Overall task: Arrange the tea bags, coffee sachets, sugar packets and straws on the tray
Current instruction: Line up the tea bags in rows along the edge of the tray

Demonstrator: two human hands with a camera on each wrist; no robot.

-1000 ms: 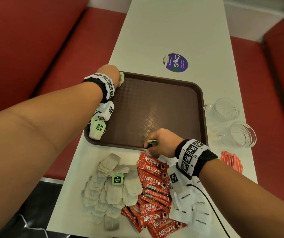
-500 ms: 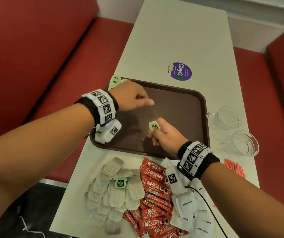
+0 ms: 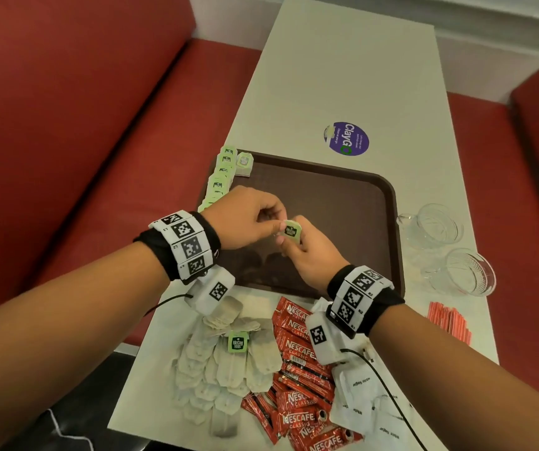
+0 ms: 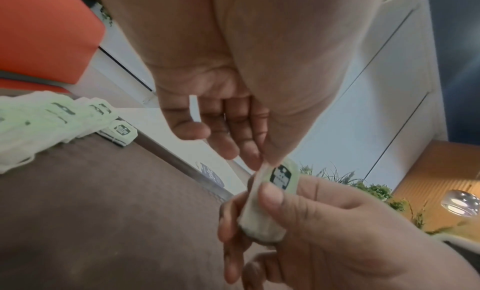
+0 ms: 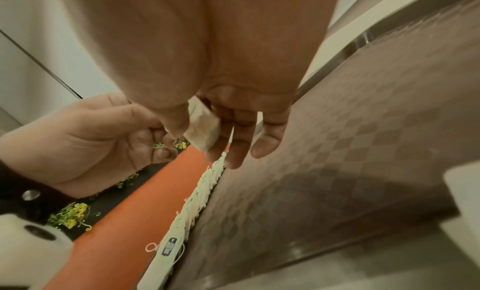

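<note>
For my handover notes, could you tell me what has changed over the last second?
The left hand left the tray's far left corner and now pinches the tea bag that the right hand lifted from the near rim. The tea bag row, sachets and glasses stayed put.

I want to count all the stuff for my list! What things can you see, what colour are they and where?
tray: one, brown, mid-table
tea bags in row: several, green tags, tray's left edge
held tea bag: one, green tag, above tray
loose tea bags: many, white, near the tray
coffee sachets: many, red, beside them
sugar packets: several, white, near right
straws: bundle, red, right edge
glass cups: two, clear, right
sticker: one, purple, beyond tray
left hand: pinches bag
right hand: holds bag
</note>
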